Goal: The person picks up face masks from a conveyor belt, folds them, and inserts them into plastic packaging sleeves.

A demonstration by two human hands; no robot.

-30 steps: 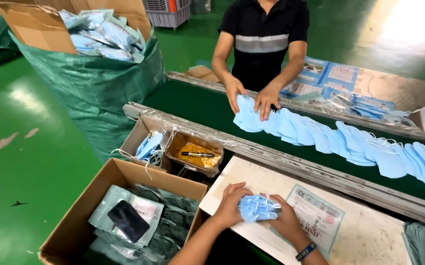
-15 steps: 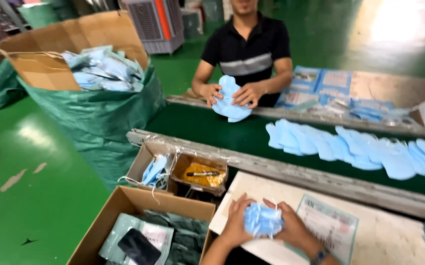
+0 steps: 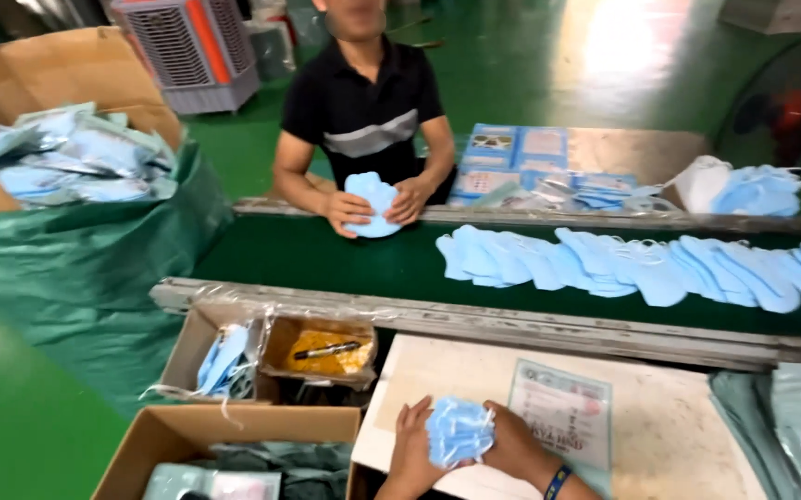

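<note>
A soft stack of pale blue fabric face masks [image 3: 459,431] sits pressed between the person's two hands above the near edge of the pale, scuffed tabletop [image 3: 669,435]: the left hand [image 3: 411,444] cups its left side with fingers [image 3: 412,413] curled up against the fabric, and the right hand [image 3: 509,441] clamps the right side, so both sets of fingers are closed on the bundle. From the left, a big brown cardboard box [image 3: 39,74] lined with a green plastic sack [image 3: 95,268] holds clear-wrapped blue packets; nearer, an open cardboard carton [image 3: 234,431] shows grey-green flat pouches, and behind it a small box under clear film [image 3: 322,347] holds a dark pen on yellow paper. Just right of the hands lies a flat rectangular pouch with a pale printed label [image 3: 562,417] (the print is too blurred to tell). Across the green belt [image 3: 326,259], a co-worker's hands [image 3: 377,206] hold another blue mask stack upright, with a row of overlapping blue masks [image 3: 641,264] to the right and blue printed packets [image 3: 511,167] behind. Compared with half a second ago, the bundle remains in both hands, the view has shifted right, and the co-worker's stack has come lower.
</note>
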